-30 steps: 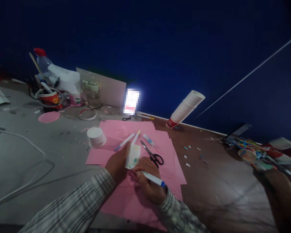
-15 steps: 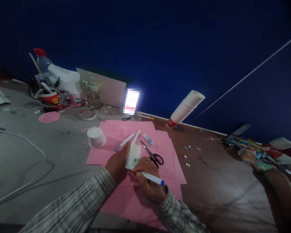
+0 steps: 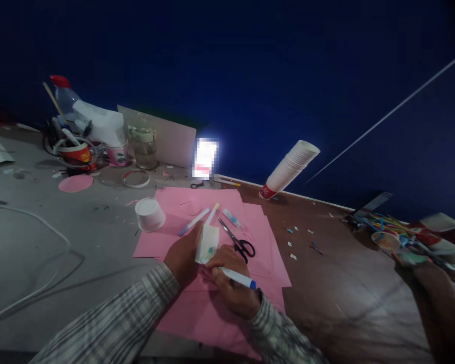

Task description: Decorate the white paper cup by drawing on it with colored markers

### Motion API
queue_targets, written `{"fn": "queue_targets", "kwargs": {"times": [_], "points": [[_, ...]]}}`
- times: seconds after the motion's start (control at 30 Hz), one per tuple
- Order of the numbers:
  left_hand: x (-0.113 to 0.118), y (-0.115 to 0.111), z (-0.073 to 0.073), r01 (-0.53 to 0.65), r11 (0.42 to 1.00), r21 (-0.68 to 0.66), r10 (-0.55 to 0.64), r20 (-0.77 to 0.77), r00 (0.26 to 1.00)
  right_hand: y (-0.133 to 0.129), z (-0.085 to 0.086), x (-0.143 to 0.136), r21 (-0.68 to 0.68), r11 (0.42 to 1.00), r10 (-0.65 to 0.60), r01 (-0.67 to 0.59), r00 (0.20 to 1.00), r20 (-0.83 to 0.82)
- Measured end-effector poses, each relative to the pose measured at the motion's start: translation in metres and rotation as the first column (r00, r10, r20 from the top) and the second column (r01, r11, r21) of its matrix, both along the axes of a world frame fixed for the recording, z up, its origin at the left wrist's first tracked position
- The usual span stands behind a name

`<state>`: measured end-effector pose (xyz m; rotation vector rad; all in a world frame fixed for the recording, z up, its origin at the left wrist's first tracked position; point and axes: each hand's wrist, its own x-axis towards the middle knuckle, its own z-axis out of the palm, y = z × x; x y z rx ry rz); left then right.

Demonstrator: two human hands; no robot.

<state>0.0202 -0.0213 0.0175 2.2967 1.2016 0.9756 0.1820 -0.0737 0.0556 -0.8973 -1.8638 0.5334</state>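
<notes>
On the table (image 3: 102,253), almost nothing has changed since one second ago, which suggests fine, steady work. Pink sheets (image 3: 197,326) reach toward the table's near edge, seeming to leave some room for moving. Just beside the right hand (image 3: 233,293), scissors (image 3: 236,241) lie toward the sheets' right edge. The left hand (image 3: 185,257), half curled, holds a white piece (image 3: 208,242) over the sheets; the right hand's fingers are closed around a marker (image 3: 238,277), its tip hidden

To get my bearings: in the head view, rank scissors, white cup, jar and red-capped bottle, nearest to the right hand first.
From the right hand:
1. Scissors: just beyond it, on pink paper.
2. White cup: to its left.
3. Jar: left, farther back.
4. Red-capped bottle: farthest left.
</notes>
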Motion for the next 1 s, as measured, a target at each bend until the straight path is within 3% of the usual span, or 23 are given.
{"fn": "queue_targets", "kwargs": {"times": [0.37,0.5,0.63,0.73,0.9,1.0], "points": [[0.000,0.001,-0.001,0.008,1.000,0.004,-0.008,0.044,0.999,0.000,0.003,0.000,0.015,1.000,0.015,-0.015,1.000,0.010],[-0.004,0.000,-0.013,-0.045,0.993,-0.111,0.055,0.092,0.994,0.001,-0.009,0.005,-0.029,0.996,-0.086,0.082,0.971,-0.223],[-0.006,-0.002,-0.021,-0.101,0.973,-0.208,0.150,0.236,0.960,0.007,-0.025,0.011,-0.150,0.970,-0.239,0.190,0.851,-0.468],[-0.006,-0.005,-0.021,-0.115,0.952,-0.285,0.207,0.319,0.925,0.009,-0.029,0.013,-0.164,0.960,-0.275,0.227,0.881,-0.386],[-0.007,-0.004,-0.021,-0.040,0.951,-0.307,0.186,0.463,0.867,0.009,-0.030,0.012,0.107,0.964,-0.235,0.244,0.968,-0.089],[-0.007,-0.003,-0.022,0.046,0.954,-0.297,0.133,0.556,0.821,0.011,-0.031,0.010,0.163,0.967,-0.202,0.198,0.979,0.013]]}}
